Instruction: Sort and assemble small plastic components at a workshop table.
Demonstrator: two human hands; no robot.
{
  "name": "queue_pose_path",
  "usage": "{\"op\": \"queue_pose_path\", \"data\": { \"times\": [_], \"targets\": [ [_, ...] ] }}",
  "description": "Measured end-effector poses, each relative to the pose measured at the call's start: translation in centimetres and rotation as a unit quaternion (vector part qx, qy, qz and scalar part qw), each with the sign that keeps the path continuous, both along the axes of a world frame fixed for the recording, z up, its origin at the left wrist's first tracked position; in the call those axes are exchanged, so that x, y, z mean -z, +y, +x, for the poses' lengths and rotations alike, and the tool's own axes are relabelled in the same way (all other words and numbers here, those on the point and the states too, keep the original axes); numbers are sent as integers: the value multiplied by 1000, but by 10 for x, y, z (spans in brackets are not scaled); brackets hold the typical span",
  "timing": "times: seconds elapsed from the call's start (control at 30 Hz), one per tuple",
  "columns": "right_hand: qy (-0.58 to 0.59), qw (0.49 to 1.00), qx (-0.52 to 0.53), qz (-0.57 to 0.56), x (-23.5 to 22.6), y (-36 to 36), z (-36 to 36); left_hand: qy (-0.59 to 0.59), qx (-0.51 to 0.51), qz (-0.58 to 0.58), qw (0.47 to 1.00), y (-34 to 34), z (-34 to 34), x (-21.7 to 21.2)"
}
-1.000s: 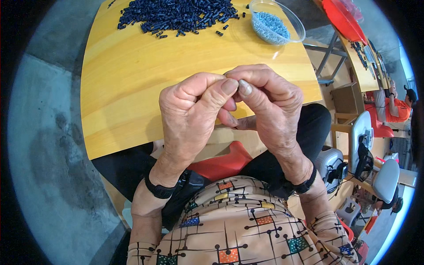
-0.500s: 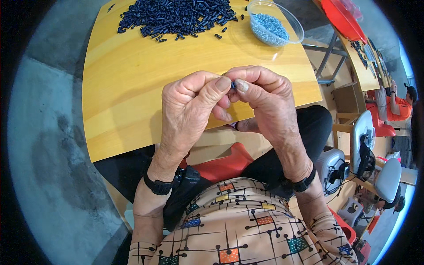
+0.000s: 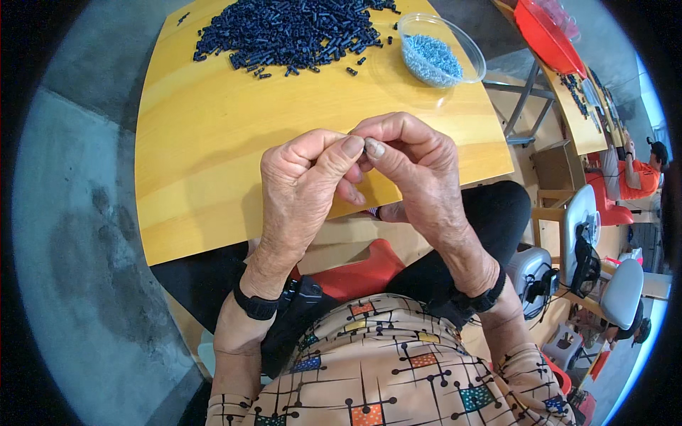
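Note:
My two hands meet over the near part of the yellow wooden table (image 3: pixel 192 121), thumbs and fingertips pinched together. Between them sits a small dark part (image 3: pixel 365 150), of which only a sliver shows. My left hand (image 3: pixel 304 177) is closed, its thumb pressed against the forefinger. Tip to tip with it, my right hand (image 3: pixel 420 167) pinches too. Farther back lies a heap of small dark tube-shaped plastic parts (image 3: pixel 291 35). Right of the heap stands a clear plastic bowl (image 3: pixel 472 69) holding many tiny shiny bluish-silver pieces (image 3: pixel 432 57), too small to name.
A few loose dark parts (image 3: pixel 352 71) lie at the heap's near edge. Below the table edge is a red stool (image 3: pixel 362 270) between my knees. At right are another table with a red basin (image 3: pixel 547 39), grey stools (image 3: pixel 625 291) and a person in orange (image 3: pixel 639 177).
Both hands have shifted slightly left with their fingertips still together. The dark part shows less between them now. The view has tilted a little, so the heap and bowl sit slightly lower.

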State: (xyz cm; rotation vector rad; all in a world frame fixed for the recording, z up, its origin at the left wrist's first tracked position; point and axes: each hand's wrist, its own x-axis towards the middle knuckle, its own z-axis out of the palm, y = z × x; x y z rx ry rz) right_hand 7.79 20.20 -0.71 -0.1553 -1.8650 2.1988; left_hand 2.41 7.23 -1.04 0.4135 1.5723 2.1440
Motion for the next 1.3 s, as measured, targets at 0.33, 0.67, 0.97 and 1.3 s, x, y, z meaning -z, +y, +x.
{"op": "queue_pose_path", "data": {
  "times": [0.33, 0.67, 0.97, 1.3],
  "targets": [
    [80, 981, 54, 165, 2, 3, -1, 6, 43, -5, 999, -6, -11, 0],
    [95, 979, 137, 114, 14, -2, -2, -19, 19, 56, 998, -1, -5, 7],
    [157, 951, 165, 211, 20, 0, -2, 41, -2, 50, 998, 2, -3, 8],
    [124, 967, 173, 141, 22, -3, 1, 44, 1, 35, 998, 3, -4, 7]
  ]
}}
